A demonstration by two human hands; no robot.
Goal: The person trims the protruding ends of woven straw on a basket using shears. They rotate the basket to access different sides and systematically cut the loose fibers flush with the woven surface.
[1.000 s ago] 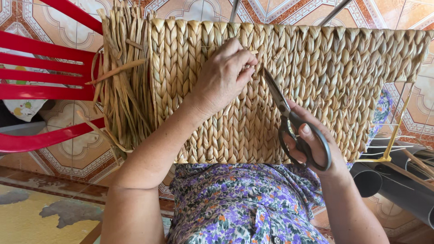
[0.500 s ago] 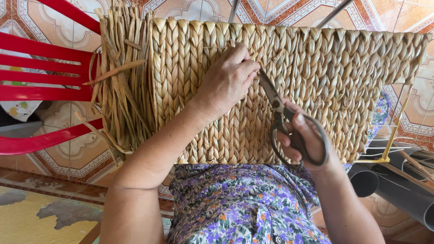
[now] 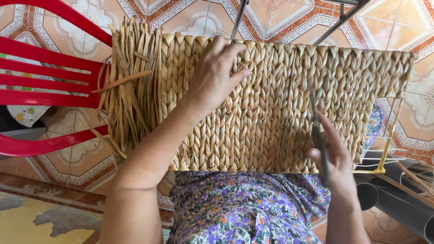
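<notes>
While my left hand point(image 3: 214, 74) lies spread flat on the woven straw panel point(image 3: 280, 108), my right hand point(image 3: 332, 158) grips scissors point(image 3: 318, 135) upright, blades together.

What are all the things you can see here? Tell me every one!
woven panel: one, straw tan, braided, lying across the person's lap
loose straw ends: one bunch, tan, sticking out at the panel's left edge
scissors: one pair, dark metal, seen edge-on over the panel's right part
plastic chair: one, red, slatted, at the left
tiled floor: orange and white pattern, behind everything
metal rods: two, grey, at the top
pipes: dark grey, lower right
wire frame: yellow, right of the panel
dress: purple flowers, at the bottom
left hand: one, pressed flat on the panel
right hand: one, gripping the scissors
</notes>
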